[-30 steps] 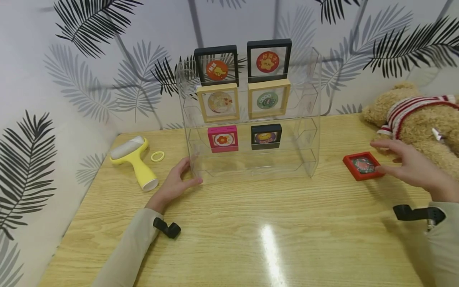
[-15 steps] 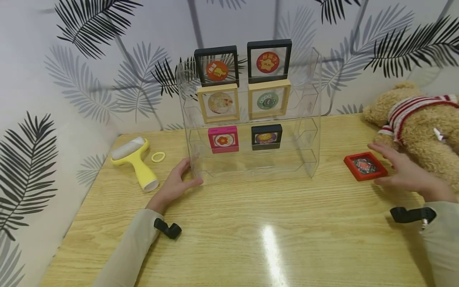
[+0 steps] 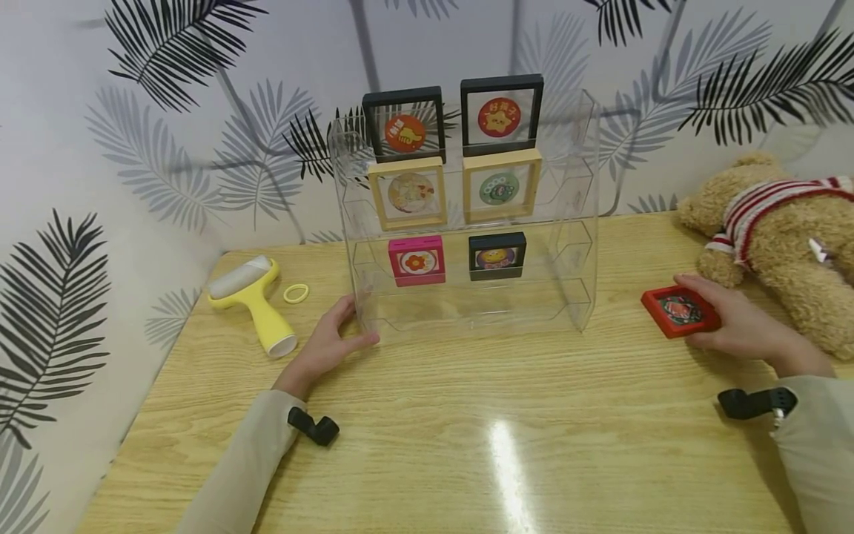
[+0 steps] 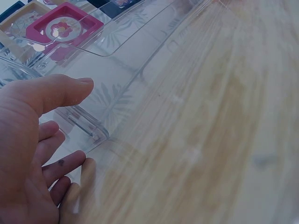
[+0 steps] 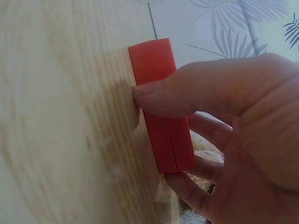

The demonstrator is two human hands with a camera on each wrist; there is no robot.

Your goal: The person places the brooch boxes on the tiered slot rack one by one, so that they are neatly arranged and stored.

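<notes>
A clear acrylic display rack [image 3: 470, 305] stands on the wooden table with small picture frames on its tiers. At its lower left corner is my left hand [image 3: 328, 341], thumb in front and fingers loosely bent beside the side panel; firm contact is hard to tell. In the left wrist view, the thumb is near the rack's front edge. On the right, a red square frame [image 3: 675, 308] with a dark patterned picture lies on the table. My right hand [image 3: 740, 326] pinches it, its thumb [image 5: 161, 95] on the near side and its fingers on the far side.
Black frames [image 3: 501, 115], wooden frames [image 3: 502, 187], a pink frame [image 3: 416, 261] and a small black frame [image 3: 497, 256] stand in the rack. A yellow lint roller [image 3: 263, 308] and a yellow ring [image 3: 296, 294] lie left. A teddy bear [image 3: 787, 252] lies right.
My right hand has moved left and down onto the red frame, its thumb and fingers closing on the frame's sides. The left hand has stayed at the rack's corner.
</notes>
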